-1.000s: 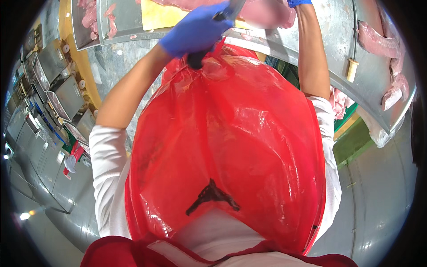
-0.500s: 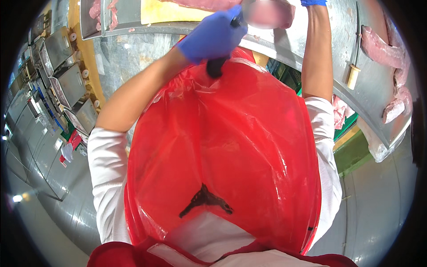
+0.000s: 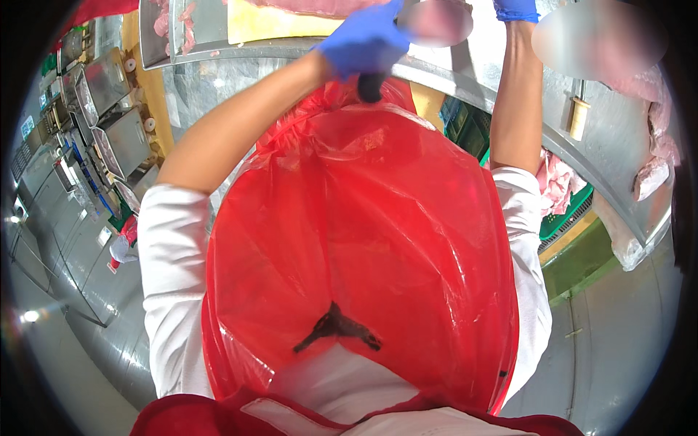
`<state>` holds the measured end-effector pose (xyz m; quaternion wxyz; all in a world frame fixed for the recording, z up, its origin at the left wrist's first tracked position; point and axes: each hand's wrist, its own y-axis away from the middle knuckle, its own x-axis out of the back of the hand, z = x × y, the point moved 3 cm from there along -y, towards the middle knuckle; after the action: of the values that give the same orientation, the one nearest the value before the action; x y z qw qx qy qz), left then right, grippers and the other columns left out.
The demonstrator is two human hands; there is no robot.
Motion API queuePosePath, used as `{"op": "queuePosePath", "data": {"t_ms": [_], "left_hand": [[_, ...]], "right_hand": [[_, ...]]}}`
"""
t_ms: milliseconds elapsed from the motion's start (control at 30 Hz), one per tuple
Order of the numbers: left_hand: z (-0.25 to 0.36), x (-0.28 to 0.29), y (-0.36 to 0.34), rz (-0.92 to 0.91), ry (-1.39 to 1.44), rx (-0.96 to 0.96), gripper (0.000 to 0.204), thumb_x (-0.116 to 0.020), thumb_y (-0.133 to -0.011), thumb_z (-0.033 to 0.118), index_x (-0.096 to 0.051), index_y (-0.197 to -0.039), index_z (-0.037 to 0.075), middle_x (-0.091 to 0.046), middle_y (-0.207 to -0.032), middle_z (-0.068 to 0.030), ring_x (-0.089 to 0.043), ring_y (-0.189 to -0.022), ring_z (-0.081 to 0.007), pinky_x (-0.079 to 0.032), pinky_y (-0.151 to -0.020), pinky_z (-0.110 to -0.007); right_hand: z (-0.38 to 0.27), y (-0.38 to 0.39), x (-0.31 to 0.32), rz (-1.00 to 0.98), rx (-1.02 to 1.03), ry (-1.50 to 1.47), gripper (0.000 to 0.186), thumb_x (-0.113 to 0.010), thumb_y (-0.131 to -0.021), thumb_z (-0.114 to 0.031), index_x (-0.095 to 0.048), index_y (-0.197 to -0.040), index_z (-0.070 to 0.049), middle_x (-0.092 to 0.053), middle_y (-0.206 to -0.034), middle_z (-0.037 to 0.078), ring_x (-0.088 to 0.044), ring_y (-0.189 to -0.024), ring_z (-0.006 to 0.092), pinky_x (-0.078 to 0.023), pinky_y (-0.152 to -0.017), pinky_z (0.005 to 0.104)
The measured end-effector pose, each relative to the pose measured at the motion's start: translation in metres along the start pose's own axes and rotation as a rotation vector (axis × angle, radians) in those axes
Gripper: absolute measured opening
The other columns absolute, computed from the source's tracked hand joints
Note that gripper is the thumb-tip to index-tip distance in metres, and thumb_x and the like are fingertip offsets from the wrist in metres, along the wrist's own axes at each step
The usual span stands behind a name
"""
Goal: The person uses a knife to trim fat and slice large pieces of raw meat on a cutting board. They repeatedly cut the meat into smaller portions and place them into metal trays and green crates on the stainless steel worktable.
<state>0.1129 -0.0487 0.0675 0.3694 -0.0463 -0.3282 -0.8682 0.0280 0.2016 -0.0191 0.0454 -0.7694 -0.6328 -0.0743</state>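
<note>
At the metal table point(image 3: 611, 138), the worker's left hand point(image 3: 367, 43), gloved in blue, has its fingers wrapped round a dark handle point(image 3: 370, 89), whose butt juts out toward the red apron point(image 3: 378, 218). I'd take it for a knife, though I can't make out a blade from where I stand. Just right of that fist lies a piece of meat point(image 3: 440, 23), and a flat slab point(image 3: 313, 6) rests on the yellow board point(image 3: 269, 27) to the left. As for the right hand point(image 3: 518, 10), also gloved, the top edge cuts it off, so I can't tell whether its fingers are spread or pinching anything.

What would worry me is a slip: if the glove is damp or greasy, the handle could twist in the fist, and any edge on it could run toward the other hand. Loose apron plastic so near the butt might snag, too. Over on the right, the long strip of meat point(image 3: 658, 145) lies close to the table's rim; a knock from the right forearm point(image 3: 518, 94) could send it over.
</note>
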Motion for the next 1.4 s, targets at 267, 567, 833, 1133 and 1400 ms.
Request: {"op": "queuePosePath", "data": {"t_ms": [267, 567, 833, 1133, 1400], "left_hand": [[0.003, -0.017, -0.034, 0.015, -0.106, 0.148, 0.049, -0.058, -0.096, 0.016, -0.052, -0.142, 0.003, -0.065, -0.076, -0.0078, -0.059, -0.057, -0.0143, -0.052, -0.053, -0.032], [0.015, 0.052, 0.034, 0.111, -0.008, 0.156, 0.061, -0.063, -0.098, 0.017, -0.043, -0.156, 0.011, -0.061, -0.075, -0.0033, -0.054, -0.052, -0.0085, -0.046, -0.05, -0.024], [-0.022, 0.094, 0.021, 0.22, 0.127, 0.165, 0.059, -0.064, -0.1, 0.02, -0.044, -0.155, 0.011, -0.062, -0.073, -0.0034, -0.052, -0.049, -0.0077, -0.043, -0.047, -0.024], [-0.033, 0.104, -0.005, 0.147, 0.073, 0.151, 0.062, -0.067, -0.097, 0.021, -0.044, -0.154, 0.009, -0.062, -0.069, -0.0027, -0.053, -0.05, -0.0074, -0.044, -0.048, -0.026], [-0.004, 0.087, -0.011, -0.072, -0.073, 0.295, 0.06, -0.064, -0.099, 0.023, -0.044, -0.155, 0.011, -0.059, -0.07, -0.002, -0.051, -0.049, -0.0076, -0.044, -0.047, -0.025]], "right_hand": [[0.003, 0.014, 0.02, 0.04, 0.016, -0.049, 0.022, -0.074, -0.083, -0.015, -0.066, -0.063, -0.007, -0.057, -0.058, -0.002, -0.05, -0.053, 0.0063, -0.038, -0.048, 0.0251], [-0.031, 0.089, 0.18, 0.317, -0.104, -0.419, 0.017, -0.072, -0.091, -0.009, -0.073, -0.103, 0.002, -0.072, -0.093, 0.005, -0.066, -0.083, 0.0133, -0.053, -0.075, 0.0247], [-0.106, 0.31, 0.312, 0.757, 0.18, 0.832, 0.014, -0.065, -0.085, -0.003, -0.075, -0.086, 0.008, -0.073, -0.079, 0.01, -0.064, -0.064, 0.016, -0.053, -0.066, 0.0298], [0.062, 0.429, 0.161, -0.138, -1.22, 0.542, 0.058, -0.067, -0.098, -0.041, -0.064, -0.132, 0.005, -0.071, -0.122, 0.016, -0.065, -0.113, 0.0212, -0.049, -0.098, 0.0345], [0.02, 0.113, -0.02, 0.081, 0.12, 0.62, 0.087, -0.085, -0.074, -0.049, -0.054, -0.143, -0.006, -0.057, -0.138, 0.022, -0.053, -0.132, 0.0385, -0.043, -0.111, 0.0479]]}}
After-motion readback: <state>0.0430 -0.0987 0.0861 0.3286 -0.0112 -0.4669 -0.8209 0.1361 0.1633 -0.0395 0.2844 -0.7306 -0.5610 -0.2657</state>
